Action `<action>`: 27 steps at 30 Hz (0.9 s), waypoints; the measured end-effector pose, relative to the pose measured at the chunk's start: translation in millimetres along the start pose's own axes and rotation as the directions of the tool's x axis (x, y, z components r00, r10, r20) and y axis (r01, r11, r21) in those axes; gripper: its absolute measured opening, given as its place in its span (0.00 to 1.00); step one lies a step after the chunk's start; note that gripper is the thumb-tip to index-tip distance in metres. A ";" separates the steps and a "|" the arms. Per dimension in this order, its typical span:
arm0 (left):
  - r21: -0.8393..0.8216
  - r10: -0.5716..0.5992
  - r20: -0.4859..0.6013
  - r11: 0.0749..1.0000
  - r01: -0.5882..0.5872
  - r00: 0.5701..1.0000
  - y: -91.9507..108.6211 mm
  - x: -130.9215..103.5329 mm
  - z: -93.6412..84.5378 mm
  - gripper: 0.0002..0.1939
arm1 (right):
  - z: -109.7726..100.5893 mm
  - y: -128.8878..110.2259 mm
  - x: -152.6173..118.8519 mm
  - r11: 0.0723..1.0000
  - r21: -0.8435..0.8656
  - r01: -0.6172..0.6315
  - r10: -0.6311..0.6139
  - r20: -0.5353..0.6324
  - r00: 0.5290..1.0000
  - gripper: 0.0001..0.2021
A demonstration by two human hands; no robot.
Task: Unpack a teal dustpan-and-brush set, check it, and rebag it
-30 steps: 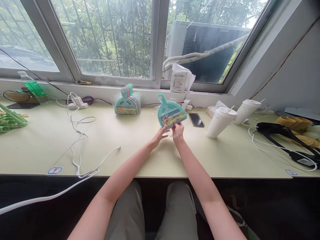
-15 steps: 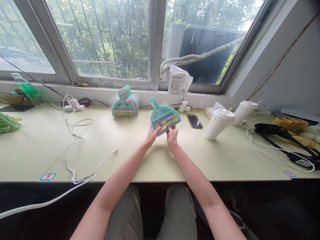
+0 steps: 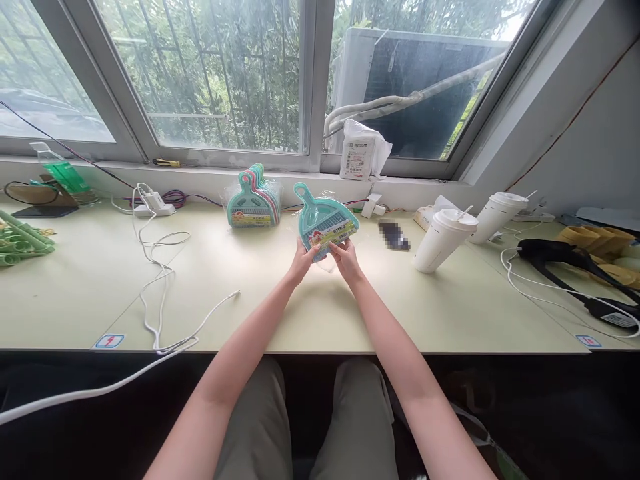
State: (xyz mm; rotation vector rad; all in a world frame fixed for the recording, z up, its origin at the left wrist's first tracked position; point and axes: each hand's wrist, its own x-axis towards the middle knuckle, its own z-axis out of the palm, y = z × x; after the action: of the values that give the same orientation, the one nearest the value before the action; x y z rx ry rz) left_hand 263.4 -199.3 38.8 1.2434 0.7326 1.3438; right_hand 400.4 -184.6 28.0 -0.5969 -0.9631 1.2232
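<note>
A teal dustpan and brush set (image 3: 327,223) in clear plastic wrap is held up above the table, its looped handle pointing up and to the left. My left hand (image 3: 303,260) grips its lower left edge, thumb on the front. On the lower edge, further right, my right hand (image 3: 346,259) is closed with its thumb near the printed label. Left of the held set, a row of similar wrapped dustpan sets (image 3: 253,200) in teal, pink and white stands upright at the back of the table.
White cups with straws (image 3: 445,240) stand to the right, near a blurred dark phone-like object (image 3: 394,235). White cables (image 3: 165,287) trail over the left side of the table (image 3: 280,327). A black strap-like item (image 3: 555,260) lies far right. A paper pack (image 3: 360,153) sits on the sill.
The dustpan set has tilted slightly, and both hands still grip its lower edge. My right hand's fingers have shifted a little. The whole view has moved slightly.
</note>
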 end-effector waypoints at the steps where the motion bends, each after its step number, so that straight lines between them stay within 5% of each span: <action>1: -0.003 -0.002 0.008 1.000 0.002 1.000 0.7 -0.3 -0.6 0.35 | -0.6 0.8 0.5 1.000 0.004 0.005 -0.005 0.003 1.000 0.25; 8: -0.017 -0.046 0.074 0.999 0.048 0.996 3.3 -0.4 -4.4 0.35 | -2.3 -3.1 0.5 0.999 -0.008 0.036 -0.036 0.026 0.999 0.26; 16: -0.039 -0.078 0.077 0.996 0.082 0.994 11.2 -0.4 -8.5 0.34 | -5.3 -9.7 4.9 0.999 0.031 -0.023 0.022 0.039 0.999 0.11; 27: -0.049 -0.082 0.109 0.995 0.088 0.991 14.4 -1.6 -8.7 0.32 | -2.4 -10.7 5.2 1.000 -0.005 0.002 -0.002 0.038 0.999 0.15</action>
State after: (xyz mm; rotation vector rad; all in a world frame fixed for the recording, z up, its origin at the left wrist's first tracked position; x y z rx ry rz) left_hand 250.6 -201.7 49.6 1.2188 0.6629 1.2100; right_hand 408.1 -182.3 37.1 -0.5780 -0.9987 1.2345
